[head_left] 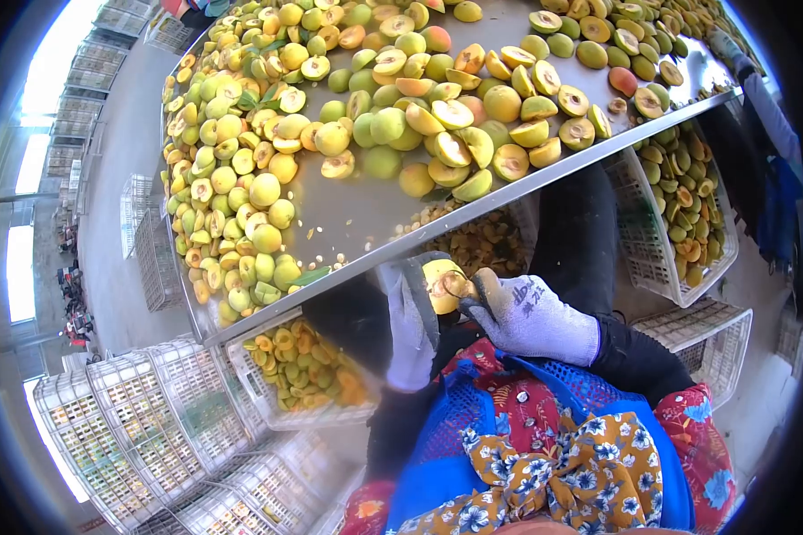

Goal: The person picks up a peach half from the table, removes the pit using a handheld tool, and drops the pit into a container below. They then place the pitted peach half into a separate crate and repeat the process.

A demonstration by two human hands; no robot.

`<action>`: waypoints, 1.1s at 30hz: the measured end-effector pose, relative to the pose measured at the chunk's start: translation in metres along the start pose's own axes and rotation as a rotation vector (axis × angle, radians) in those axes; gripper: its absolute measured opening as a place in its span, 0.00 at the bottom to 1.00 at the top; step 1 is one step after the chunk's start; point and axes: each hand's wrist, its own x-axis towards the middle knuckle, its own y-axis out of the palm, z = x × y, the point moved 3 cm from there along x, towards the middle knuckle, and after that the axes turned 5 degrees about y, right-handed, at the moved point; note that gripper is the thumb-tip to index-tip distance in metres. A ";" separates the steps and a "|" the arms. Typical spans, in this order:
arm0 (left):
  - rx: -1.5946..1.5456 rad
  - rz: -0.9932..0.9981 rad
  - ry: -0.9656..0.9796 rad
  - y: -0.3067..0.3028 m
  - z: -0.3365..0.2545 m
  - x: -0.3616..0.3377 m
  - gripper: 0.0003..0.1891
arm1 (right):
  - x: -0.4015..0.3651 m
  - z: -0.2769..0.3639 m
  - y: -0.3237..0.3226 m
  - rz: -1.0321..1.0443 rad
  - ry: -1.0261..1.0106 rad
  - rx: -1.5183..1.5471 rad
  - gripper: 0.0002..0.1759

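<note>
My left hand (410,308), in a pale glove with a dark palm, is closed round a halved yellow fruit (443,285) just below the table's front edge. The fruit's cut face is turned up and looks brownish at the middle. From the right, my right hand (531,312), gloved alike, has its thumb and fingers pressed together at the fruit's edge; a thin dark thing shows at the fingertips, too small to name. Above both hands is the metal table (339,209), with whole and halved fruits (388,125) heaped on it.
Under the table edge stand a crate of fruit halves (303,406) at left, another (633,214) at right, and a container of scraps (486,245) between. White crates (143,415) are stacked at lower left, with an empty-looking crate (709,334) at right. A co-worker's sleeve (770,116) reaches in at upper right.
</note>
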 end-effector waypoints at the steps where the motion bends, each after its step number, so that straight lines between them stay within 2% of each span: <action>1: 0.036 0.012 -0.001 0.000 0.001 -0.001 0.23 | -0.001 0.000 0.002 -0.012 -0.012 -0.031 0.17; 5: 0.074 -0.036 0.012 -0.002 0.006 -0.008 0.20 | -0.006 -0.001 0.008 -0.001 -0.030 0.006 0.18; 7: 0.295 -0.034 0.141 -0.003 0.007 -0.009 0.18 | -0.006 -0.001 0.009 0.043 0.007 0.018 0.18; 8: 0.403 -0.031 0.208 -0.002 0.007 -0.009 0.17 | -0.006 -0.004 0.010 0.064 0.011 0.067 0.19; 10: 0.411 -0.070 0.201 0.003 0.005 -0.011 0.15 | -0.004 -0.012 0.013 0.105 0.022 0.165 0.19; 13: 0.474 -0.069 0.232 0.012 -0.003 -0.014 0.13 | -0.003 -0.012 0.007 0.279 0.144 0.480 0.20; 16: 0.488 -0.021 0.245 0.014 -0.004 -0.012 0.13 | -0.008 -0.014 0.009 0.264 0.201 0.506 0.21; 18: 0.491 0.014 0.262 0.013 0.000 -0.012 0.13 | -0.008 -0.025 0.016 0.531 0.414 0.896 0.21; 19: 0.504 0.030 0.284 0.013 0.003 -0.012 0.13 | -0.013 -0.018 0.007 0.620 0.597 1.052 0.22; 22: 0.532 0.052 0.376 0.017 0.003 -0.014 0.13 | -0.020 -0.020 0.013 0.634 0.580 1.550 0.22; 23: 0.521 0.064 0.390 0.017 0.004 -0.014 0.13 | -0.020 -0.022 0.014 0.701 0.681 1.679 0.22; 24: 0.510 0.073 0.403 0.018 0.004 -0.014 0.13 | -0.020 -0.027 0.018 0.755 0.672 1.714 0.22; 26: 0.528 0.159 0.308 0.017 0.006 -0.008 0.14 | -0.023 -0.038 0.024 0.869 0.650 1.779 0.21; 27: 0.538 0.202 0.261 0.016 0.007 -0.006 0.14 | -0.023 -0.036 0.021 0.746 0.640 1.624 0.21; 28: 0.674 0.204 0.353 0.014 0.012 -0.009 0.14 | -0.025 -0.029 0.019 0.626 0.626 1.470 0.21; 29: 0.810 0.202 0.452 0.011 0.023 -0.012 0.14 | -0.023 -0.023 0.019 0.542 0.663 1.482 0.20; 31: 0.539 0.213 0.130 0.017 0.016 -0.005 0.14 | -0.024 -0.031 0.029 0.857 0.724 2.000 0.20; 32: 0.459 0.213 0.224 0.014 0.023 -0.007 0.16 | -0.025 -0.036 0.033 1.033 0.755 2.253 0.19; 33: 0.358 0.232 0.296 0.015 0.019 -0.008 0.17 | -0.025 -0.028 0.032 1.148 0.659 2.455 0.18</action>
